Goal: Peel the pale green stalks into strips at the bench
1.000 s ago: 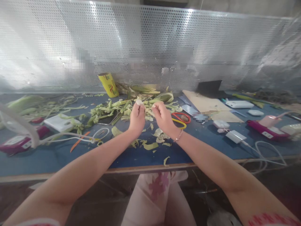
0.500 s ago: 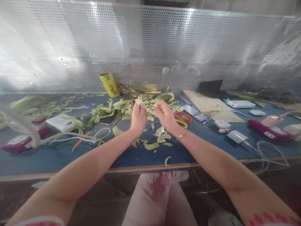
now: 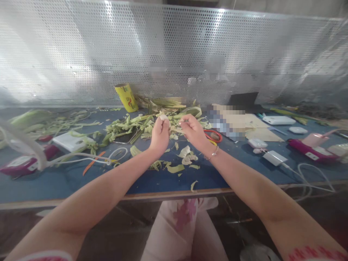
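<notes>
My left hand [image 3: 160, 135] is closed around a small white, garlic-like piece [image 3: 163, 117] that pokes out above the thumb. Just to its right, my right hand [image 3: 192, 131] is pinched shut; whatever its fingertips hold is too small to name. The two hands face each other with a narrow gap between them. Behind and beneath them lies a heap of green stalks and trimmings [image 3: 127, 127]. Pale papery peels [image 3: 187, 154] and a green strip of peel [image 3: 175, 168] are scattered on the blue tabletop [image 3: 206, 179] in front.
A yellow cardboard tube [image 3: 127, 98] leans at the back against the perforated metal panel [image 3: 185, 43]. Red-handled scissors [image 3: 217, 136] lie right of my right hand. White chargers [image 3: 274, 158], cables and purple power strips [image 3: 312, 150] sit at both sides. An orange strip [image 3: 94, 163] lies at left.
My right hand has turned slightly at the wrist, its bracelet shifting a little. My left hand stays almost in place, still gripping the white piece.
</notes>
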Demonstrator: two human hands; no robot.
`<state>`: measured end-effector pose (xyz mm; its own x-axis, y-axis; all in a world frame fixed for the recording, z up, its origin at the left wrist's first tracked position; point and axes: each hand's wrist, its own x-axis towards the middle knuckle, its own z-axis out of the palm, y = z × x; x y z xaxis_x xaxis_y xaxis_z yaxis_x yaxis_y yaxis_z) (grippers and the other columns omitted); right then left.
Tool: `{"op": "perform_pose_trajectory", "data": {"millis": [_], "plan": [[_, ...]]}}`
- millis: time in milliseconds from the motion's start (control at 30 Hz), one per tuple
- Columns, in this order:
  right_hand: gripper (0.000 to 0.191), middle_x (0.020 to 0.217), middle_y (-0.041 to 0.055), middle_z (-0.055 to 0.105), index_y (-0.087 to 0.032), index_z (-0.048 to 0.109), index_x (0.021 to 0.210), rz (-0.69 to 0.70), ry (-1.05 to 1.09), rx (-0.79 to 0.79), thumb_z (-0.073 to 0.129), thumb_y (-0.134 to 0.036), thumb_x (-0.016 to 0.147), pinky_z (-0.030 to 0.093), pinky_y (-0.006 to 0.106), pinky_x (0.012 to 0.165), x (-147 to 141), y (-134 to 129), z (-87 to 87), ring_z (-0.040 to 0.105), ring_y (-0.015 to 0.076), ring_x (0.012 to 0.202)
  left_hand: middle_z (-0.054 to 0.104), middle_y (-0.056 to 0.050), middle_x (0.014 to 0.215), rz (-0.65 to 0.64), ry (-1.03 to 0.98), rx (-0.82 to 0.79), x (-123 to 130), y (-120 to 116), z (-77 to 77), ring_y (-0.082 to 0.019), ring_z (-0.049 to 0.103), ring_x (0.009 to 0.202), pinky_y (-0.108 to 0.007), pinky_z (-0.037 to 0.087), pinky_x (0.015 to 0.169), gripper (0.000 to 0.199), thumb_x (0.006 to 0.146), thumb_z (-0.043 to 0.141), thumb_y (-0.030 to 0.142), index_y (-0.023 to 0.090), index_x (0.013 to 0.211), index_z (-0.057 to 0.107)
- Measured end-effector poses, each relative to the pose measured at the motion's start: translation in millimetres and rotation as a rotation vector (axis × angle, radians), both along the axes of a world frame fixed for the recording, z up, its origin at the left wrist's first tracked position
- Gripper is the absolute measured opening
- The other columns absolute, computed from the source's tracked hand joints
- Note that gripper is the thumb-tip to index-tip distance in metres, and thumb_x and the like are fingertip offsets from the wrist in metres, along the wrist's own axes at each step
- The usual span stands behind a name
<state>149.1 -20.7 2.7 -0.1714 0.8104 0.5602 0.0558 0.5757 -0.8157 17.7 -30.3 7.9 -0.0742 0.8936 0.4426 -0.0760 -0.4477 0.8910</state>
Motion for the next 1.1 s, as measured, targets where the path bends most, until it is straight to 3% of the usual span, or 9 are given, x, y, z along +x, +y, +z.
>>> {"op": "perform_pose_trajectory", "data": {"millis": [267,400,567,700,800,900,1000,1100], "plan": [[0.031,0.052,-0.008,0.029,-0.025,0.046,0.084,0.046,-0.049,-0.044,0.045,-0.056,0.082,0.023,0.022,0.039,3,7,-5.3,0.027,0.0067,0.04,0.032,0.005,0.055,0.06,0.077,-0.001,-2,1,-4.4,-0.007,0.028,0.049,-0.021,0.025,0.048,0.025,0.082,0.052,0.035,0.02,0.066,0.04],[0.041,0.052,-0.0066,0.035,-0.022,0.049,0.077,0.059,-0.098,-0.092,0.04,-0.062,0.082,0.03,0.023,0.04,5,3,-3.4,0.033,0.0068,0.041,0.034,0.004,0.054,0.073,0.155,-0.02,-3,3,-4.0,-0.008,0.031,0.051,-0.022,0.027,0.049,0.027,0.083,0.051,0.033,0.019,0.063,0.04],[0.047,0.057,-0.0026,0.05,-0.021,0.05,0.077,0.196,-0.031,-0.122,0.037,-0.067,0.08,0.04,0.027,0.043,8,-1,-0.6,0.047,0.01,0.044,0.042,0.003,0.055,0.137,0.238,0.007,-6,5,-2.9,-0.009,0.036,0.055,-0.022,0.029,0.053,0.025,0.081,0.054,0.029,0.018,0.061,0.045],[0.042,0.058,-0.0041,0.049,-0.021,0.051,0.085,0.172,-0.035,-0.065,0.049,-0.063,0.076,0.042,0.026,0.045,9,2,0.2,0.048,0.01,0.046,0.045,0.003,0.054,0.141,0.272,-0.005,-9,10,-4.4,-0.009,0.038,0.054,-0.022,0.028,0.052,0.022,0.077,0.057,0.028,0.017,0.059,0.05],[0.03,0.054,-0.0056,0.047,-0.021,0.05,0.076,0.024,-0.092,-0.057,0.057,-0.05,0.076,0.04,0.024,0.046,9,7,-0.4,0.046,0.0081,0.043,0.049,0.002,0.055,0.021,0.197,-0.117,-10,13,-4.7,-0.009,0.042,0.053,-0.021,0.031,0.05,0.018,0.076,0.056,0.028,0.016,0.063,0.055],[0.025,0.05,-0.0061,0.046,-0.02,0.049,0.071,-0.054,-0.027,-0.083,0.055,-0.043,0.078,0.039,0.023,0.046,9,12,-1.8,0.045,0.0079,0.042,0.058,0.0,0.061,-0.206,-0.053,-0.307,-11,14,-1.8,-0.01,0.051,0.054,-0.022,0.038,0.051,0.009,0.074,0.054,0.02,0.014,0.076,0.06],[0.022,0.05,-0.0068,0.046,-0.022,0.047,0.073,-0.044,0.145,-0.145,0.055,-0.041,0.078,0.038,0.022,0.045,10,16,-3.4,0.045,0.0077,0.043,0.063,-0.002,0.066,-0.337,-0.234,-0.398,-12,14,1.8,-0.01,0.056,0.056,-0.023,0.045,0.056,0.014,0.069,0.056,0.011,0.014,0.082,0.059],[0.021,0.056,-0.0072,0.049,-0.022,0.045,0.077,0.017,0.325,-0.264,0.059,-0.039,0.075,0.039,0.021,0.047,7,19,-4.4,0.047,0.0072,0.046,0.066,-0.002,0.073,-0.412,-0.291,-0.365,-13,15,1.5,-0.009,0.061,0.065,-0.023,0.049,0.064,0.016,0.066,0.061,0.009,0.015,0.08,0.058]]}}
